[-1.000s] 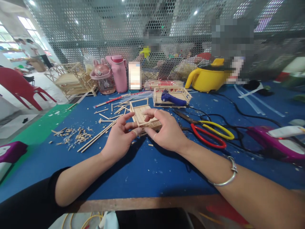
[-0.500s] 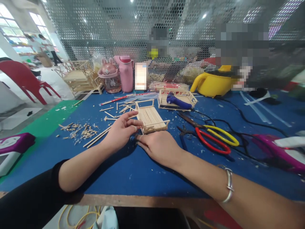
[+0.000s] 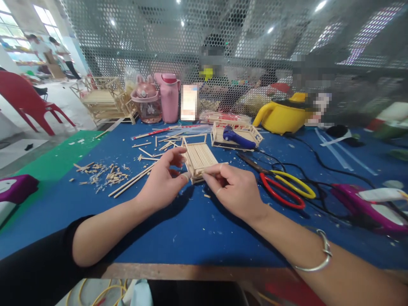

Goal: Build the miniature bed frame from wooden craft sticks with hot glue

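A small model made of thin wooden sticks [image 3: 200,155], with a slatted floor and low rails, lies on the blue table in front of me. My left hand [image 3: 165,176] is curled at its left side, thumb tip at the near left corner and fingers along the rail. At the near edge, the thumb and index finger of my right hand [image 3: 237,187] pinch the model; whether a loose bit is between them is hidden. Two long sticks [image 3: 132,180] lie beside my left hand. A tiny stick piece [image 3: 207,196] rests on the table just below the model.
Scissors [image 3: 285,187] with red and yellow handles lie at right, near cables and a blue glue gun [image 3: 239,138] on another stick model [image 3: 215,135]. Stick offcuts [image 3: 111,174] are at left. Behind stand a pink bottle [image 3: 170,100], a lit phone [image 3: 189,102] and a yellow pot [image 3: 285,117].
My right hand has moved right and turned, from lying across the model's near side to pinching its near edge. My left thumb has come to the near left corner. A tiny stick piece now shows.
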A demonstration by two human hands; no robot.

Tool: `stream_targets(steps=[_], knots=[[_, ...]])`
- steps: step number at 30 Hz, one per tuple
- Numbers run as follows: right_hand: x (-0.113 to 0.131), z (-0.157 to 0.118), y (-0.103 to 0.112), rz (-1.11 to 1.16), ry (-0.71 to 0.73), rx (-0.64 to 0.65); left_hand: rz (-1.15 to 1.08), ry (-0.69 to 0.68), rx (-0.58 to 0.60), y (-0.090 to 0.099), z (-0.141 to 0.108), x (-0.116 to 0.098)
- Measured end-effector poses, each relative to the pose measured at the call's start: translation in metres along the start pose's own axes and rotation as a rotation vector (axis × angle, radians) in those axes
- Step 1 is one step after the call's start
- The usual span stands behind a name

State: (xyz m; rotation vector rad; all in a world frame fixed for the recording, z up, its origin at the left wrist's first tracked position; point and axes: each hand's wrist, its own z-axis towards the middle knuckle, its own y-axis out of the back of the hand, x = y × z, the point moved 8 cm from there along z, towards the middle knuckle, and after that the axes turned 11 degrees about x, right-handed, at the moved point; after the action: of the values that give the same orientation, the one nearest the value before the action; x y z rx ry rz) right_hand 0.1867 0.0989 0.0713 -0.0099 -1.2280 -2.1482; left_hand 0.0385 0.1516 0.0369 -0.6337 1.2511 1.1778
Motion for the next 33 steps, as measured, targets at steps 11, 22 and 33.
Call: stream_targets(steps=[11, 22, 33], knots=[[0.005, 0.007, -0.008, -0.028, 0.071, 0.015, 0.504, -0.272, 0.223, -0.006, 0.011, -0.047], [0.000, 0.006, -0.009, -0.014, 0.017, -0.030, 0.536, -0.145, 0.575, -0.030, 0.034, -0.050], [-0.003, 0.008, -0.011, 0.048, -0.019, 0.002, 0.462, -0.069, 0.588, -0.026, 0.039, -0.052]])
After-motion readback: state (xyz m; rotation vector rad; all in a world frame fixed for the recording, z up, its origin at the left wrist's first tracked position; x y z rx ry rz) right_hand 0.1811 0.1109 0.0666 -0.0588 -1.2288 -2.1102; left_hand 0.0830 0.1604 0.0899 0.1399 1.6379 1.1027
